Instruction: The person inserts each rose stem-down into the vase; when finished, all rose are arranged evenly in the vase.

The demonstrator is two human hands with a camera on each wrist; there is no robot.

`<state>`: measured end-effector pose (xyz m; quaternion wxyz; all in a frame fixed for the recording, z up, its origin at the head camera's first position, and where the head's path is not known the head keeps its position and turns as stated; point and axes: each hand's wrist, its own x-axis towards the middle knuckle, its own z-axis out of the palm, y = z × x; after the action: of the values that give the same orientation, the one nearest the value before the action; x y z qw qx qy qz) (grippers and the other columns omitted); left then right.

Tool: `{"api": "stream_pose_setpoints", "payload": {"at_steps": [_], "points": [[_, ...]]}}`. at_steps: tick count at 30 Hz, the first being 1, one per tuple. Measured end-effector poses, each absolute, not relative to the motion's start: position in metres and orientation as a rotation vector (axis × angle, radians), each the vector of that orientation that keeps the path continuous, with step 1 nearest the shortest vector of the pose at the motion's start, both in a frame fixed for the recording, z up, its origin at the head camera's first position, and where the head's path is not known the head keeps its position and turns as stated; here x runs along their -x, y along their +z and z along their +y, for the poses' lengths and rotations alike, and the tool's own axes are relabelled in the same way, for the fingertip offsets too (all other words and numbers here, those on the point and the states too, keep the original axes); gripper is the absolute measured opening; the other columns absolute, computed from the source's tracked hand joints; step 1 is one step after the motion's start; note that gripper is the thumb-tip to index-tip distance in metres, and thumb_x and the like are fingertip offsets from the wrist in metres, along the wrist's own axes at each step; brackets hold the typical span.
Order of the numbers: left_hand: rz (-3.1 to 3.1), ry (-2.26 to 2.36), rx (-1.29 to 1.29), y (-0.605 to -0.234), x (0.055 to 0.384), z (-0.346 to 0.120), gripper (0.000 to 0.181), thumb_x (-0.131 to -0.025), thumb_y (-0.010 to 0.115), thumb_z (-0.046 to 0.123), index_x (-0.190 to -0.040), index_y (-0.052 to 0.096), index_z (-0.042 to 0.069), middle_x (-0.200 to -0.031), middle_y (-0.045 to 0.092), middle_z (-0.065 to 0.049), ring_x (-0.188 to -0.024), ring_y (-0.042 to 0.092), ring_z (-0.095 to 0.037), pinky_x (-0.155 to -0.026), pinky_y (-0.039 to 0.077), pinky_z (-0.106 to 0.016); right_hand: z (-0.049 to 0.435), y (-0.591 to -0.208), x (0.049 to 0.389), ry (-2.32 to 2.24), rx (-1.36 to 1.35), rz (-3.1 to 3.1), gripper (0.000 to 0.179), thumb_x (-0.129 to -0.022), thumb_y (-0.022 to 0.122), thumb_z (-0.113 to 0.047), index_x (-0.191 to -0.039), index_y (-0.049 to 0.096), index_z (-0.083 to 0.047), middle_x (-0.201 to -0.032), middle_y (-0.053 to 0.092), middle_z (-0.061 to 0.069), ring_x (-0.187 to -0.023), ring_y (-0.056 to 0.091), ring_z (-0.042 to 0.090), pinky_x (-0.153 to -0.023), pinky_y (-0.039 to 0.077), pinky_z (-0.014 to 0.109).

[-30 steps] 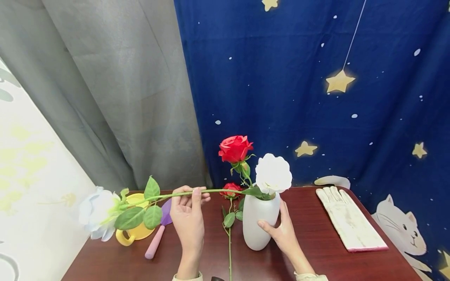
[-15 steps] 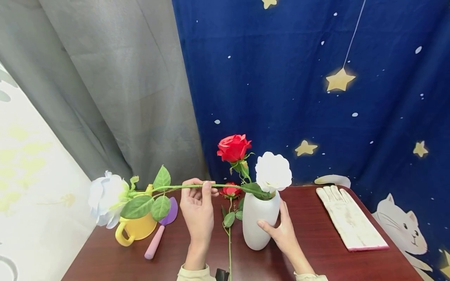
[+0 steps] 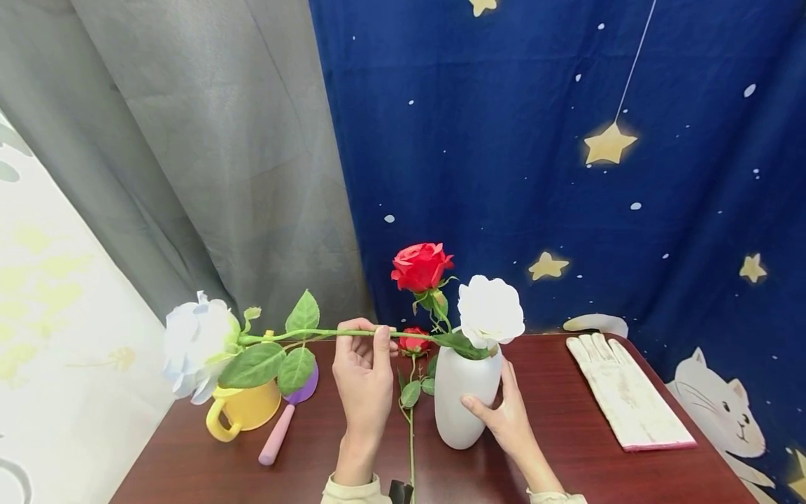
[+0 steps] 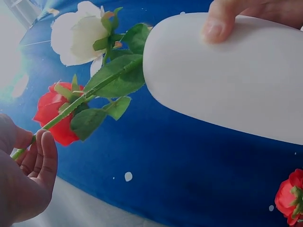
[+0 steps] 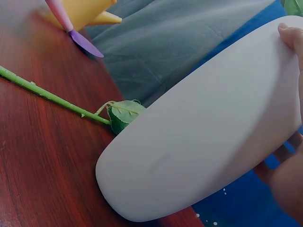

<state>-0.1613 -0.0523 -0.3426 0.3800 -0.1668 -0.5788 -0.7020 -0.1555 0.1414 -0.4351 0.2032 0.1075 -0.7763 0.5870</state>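
My left hand (image 3: 364,385) pinches the green stem (image 4: 75,106) of a pale blue-white artificial flower (image 3: 198,346). That flower lies nearly level, its bloom out to the left and its stem reaching the mouth of a white vase (image 3: 462,399). Leaves hide the stem's end, so I cannot tell how far inside it is. My right hand (image 3: 513,420) grips the vase from the right, thumb on its front. A white flower (image 3: 490,311) and a red rose (image 3: 420,267) rise from the vase. Behind the left hand, another red rose (image 3: 413,341) lies on the table.
On the left of the brown table (image 3: 541,357) stand a yellow watering can (image 3: 252,407) and, beside it, a trowel (image 3: 277,435) with purple blade and pink handle. White work gloves (image 3: 626,392) lie at the right. Curtains hang behind the table.
My left hand has moved right and slightly up, carrying the blue-white flower towards the vase. The right hand and the vase stay in place.
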Motion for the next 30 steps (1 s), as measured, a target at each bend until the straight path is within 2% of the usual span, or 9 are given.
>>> {"api": "stream_pose_setpoints", "payload": {"at_steps": [8,13,15,17,21,24,27,30], "points": [[-1.64,-1.679,0.477,-0.349,0.167,-0.041,0.014,-0.088,0.061,0.001,-0.094,0.049,-0.003,-0.082,0.064,-0.011,-0.068,0.061,-0.014,-0.06,0.052,-0.027,0.149,-0.461,0.171,1.631,-0.303,-2.161,0.086,-0.071,0.078,-0.01,-0.142,0.032,-0.021,-0.126,0.042,-0.002,-0.113,0.041,0.011,-0.091,0.032,0.019],[-1.785,-1.594,0.509,-0.346,0.163,-0.034,0.013,-0.086,0.063,-0.002,-0.092,0.052,0.0,-0.077,0.064,-0.007,-0.047,0.047,-0.008,-0.041,0.04,-0.022,0.149,-0.462,0.171,1.642,-0.322,-2.147,0.086,-0.071,0.078,-0.012,-0.142,0.032,-0.026,-0.127,0.041,-0.003,-0.114,0.04,0.012,-0.091,0.031,0.019],[-1.829,-1.574,0.512,-0.34,0.158,-0.032,0.012,-0.086,0.063,-0.003,-0.091,0.052,-0.001,-0.075,0.063,-0.006,-0.042,0.04,-0.007,-0.037,0.035,-0.022,0.148,-0.462,0.17,1.642,-0.308,-2.153,0.088,-0.071,0.079,-0.013,-0.143,0.03,-0.028,-0.128,0.041,-0.003,-0.115,0.04,0.012,-0.091,0.031,0.019],[-1.852,-1.581,0.505,-0.336,0.154,-0.031,0.011,-0.086,0.062,-0.003,-0.09,0.052,-0.001,-0.074,0.063,-0.007,-0.042,0.04,-0.008,-0.038,0.034,-0.022,0.148,-0.462,0.169,1.652,-0.288,-2.158,0.088,-0.071,0.078,-0.013,-0.143,0.029,-0.03,-0.129,0.04,-0.004,-0.116,0.04,0.012,-0.091,0.031,0.019],[-1.884,-1.542,0.477,-0.348,0.163,-0.027,0.009,-0.089,0.062,0.007,-0.093,0.055,0.004,-0.077,0.061,0.0,-0.051,0.045,-0.007,-0.043,0.037,-0.022,0.149,-0.461,0.168,1.659,-0.272,-2.162,0.089,-0.072,0.078,-0.012,-0.144,0.028,-0.03,-0.13,0.039,-0.004,-0.116,0.04,0.012,-0.091,0.032,0.02],[-1.906,-1.451,0.457,-0.36,0.172,-0.022,0.01,-0.089,0.063,0.015,-0.091,0.056,0.009,-0.095,0.059,0.001,-0.065,0.048,-0.01,-0.051,0.042,-0.024,0.15,-0.461,0.168,1.657,-0.273,-2.162,0.088,-0.073,0.077,-0.012,-0.143,0.029,-0.029,-0.128,0.04,-0.003,-0.113,0.041,0.012,-0.09,0.034,0.022],[-1.931,-1.376,0.453,-0.364,0.175,-0.016,0.01,-0.088,0.065,0.014,-0.089,0.056,0.009,-0.113,0.053,-0.004,-0.081,0.048,-0.014,-0.06,0.044,-0.025,0.15,-0.462,0.169,1.646,-0.271,-2.174,0.087,-0.074,0.077,-0.012,-0.144,0.028,-0.027,-0.129,0.04,-0.002,-0.113,0.042,0.013,-0.09,0.035,0.024],[-1.965,-1.351,0.471,-0.367,0.176,-0.011,0.011,-0.086,0.067,0.011,-0.086,0.056,0.01,-0.116,0.052,-0.005,-0.096,0.047,-0.018,-0.069,0.045,-0.029,0.149,-0.463,0.169,1.645,-0.253,-2.189,0.087,-0.075,0.077,-0.014,-0.144,0.027,-0.027,-0.131,0.039,-0.001,-0.115,0.04,0.012,-0.091,0.033,0.023]]}}
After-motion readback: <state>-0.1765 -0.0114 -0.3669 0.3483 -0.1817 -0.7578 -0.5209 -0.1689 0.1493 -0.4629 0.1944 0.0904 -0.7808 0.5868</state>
